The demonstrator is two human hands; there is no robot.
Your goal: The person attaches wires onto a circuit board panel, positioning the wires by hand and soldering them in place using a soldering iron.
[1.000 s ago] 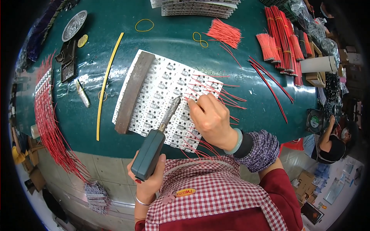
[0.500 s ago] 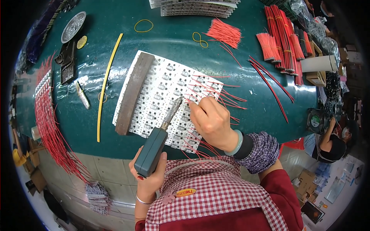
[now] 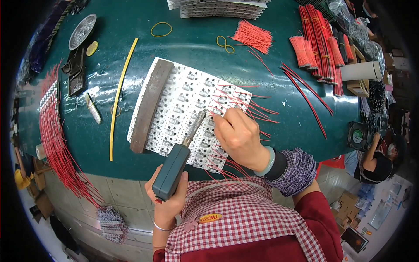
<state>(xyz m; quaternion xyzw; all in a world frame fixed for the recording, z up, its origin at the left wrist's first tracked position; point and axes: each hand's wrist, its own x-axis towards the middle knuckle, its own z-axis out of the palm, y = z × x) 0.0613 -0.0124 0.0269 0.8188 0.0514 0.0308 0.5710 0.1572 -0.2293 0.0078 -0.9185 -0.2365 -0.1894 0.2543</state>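
Observation:
My left hand (image 3: 168,201) is wrapped round the dark green handle of a soldering iron (image 3: 171,171). Its tip touches or hovers just over a white circuit board panel (image 3: 162,131), beside my right fingertips; which of the two I cannot tell. My right hand (image 3: 238,139) is closed in a pinch over the panel, with a thin red wire (image 3: 212,113) at its fingertips. Several red wires (image 3: 263,117) stick out past the panel's right edge, and others fan from its lower right corner. A brown metal bar (image 3: 151,107) lies across the panel's left side.
Loose red wires (image 3: 253,38) lie beyond the panel, with wire bundles (image 3: 315,48) at far right. A wired board strip (image 3: 50,105) hangs over the left table edge. A metal dish (image 3: 83,31), a knife (image 3: 93,109) and a yellow strip (image 3: 121,100) lie left. Stacked panels (image 3: 222,9) stand behind.
Hardly anything differs. The soldering iron and both hands keep almost the same place, and the whole picture has shifted very slightly.

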